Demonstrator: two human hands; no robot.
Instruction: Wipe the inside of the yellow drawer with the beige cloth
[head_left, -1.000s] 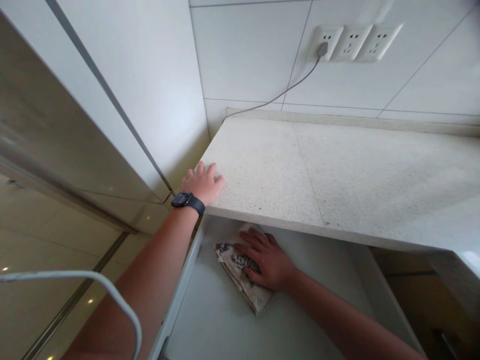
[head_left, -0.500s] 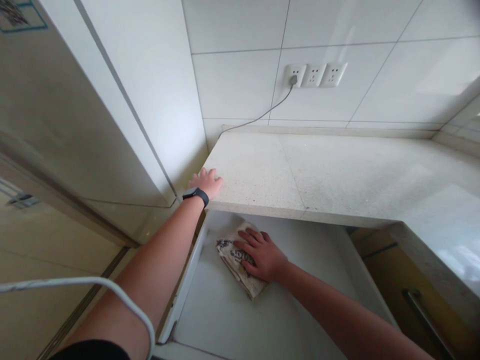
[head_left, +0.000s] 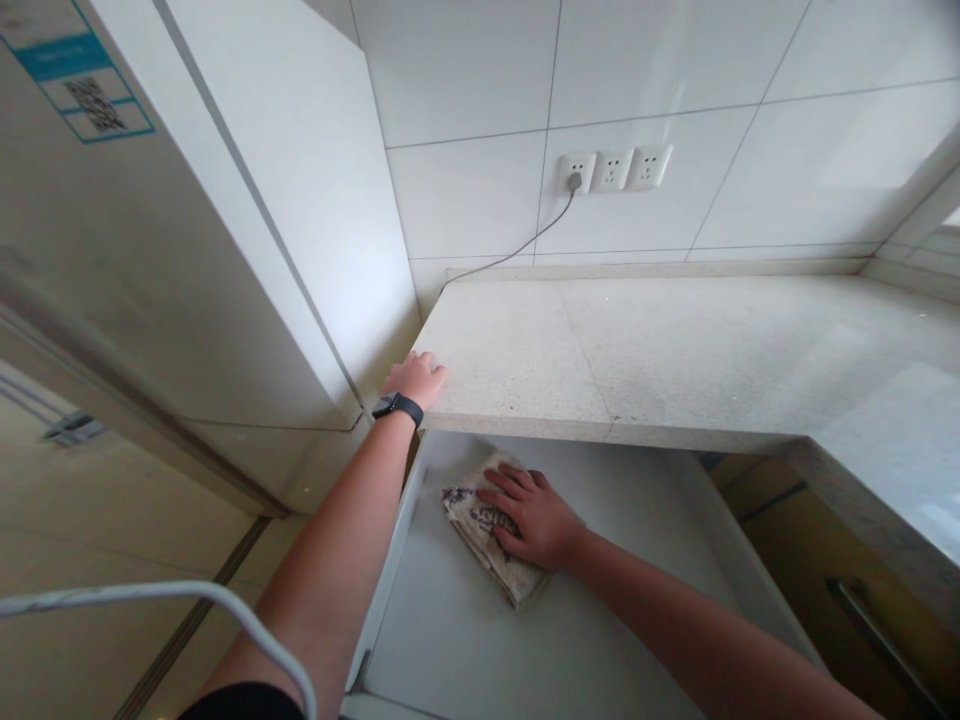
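Observation:
My right hand (head_left: 534,514) lies flat, fingers stretched out, on a folded patterned cloth (head_left: 487,540) that rests on the white bottom of an open drawer (head_left: 480,650) under the countertop. My left hand (head_left: 416,379), with a dark watch on the wrist, rests on the left front corner of the speckled stone countertop (head_left: 637,350), fingers curled over the edge.
A tall white fridge (head_left: 187,250) stands close on the left. A grey cable (head_left: 517,245) runs from wall sockets (head_left: 615,168) down behind the countertop. A wooden cabinet front with a metal handle (head_left: 877,640) is at the lower right. A white tube (head_left: 187,610) crosses the lower left.
The view has drawn back and tilted up, showing more wall and fridge. Both hands stay where they were, the right still on the cloth.

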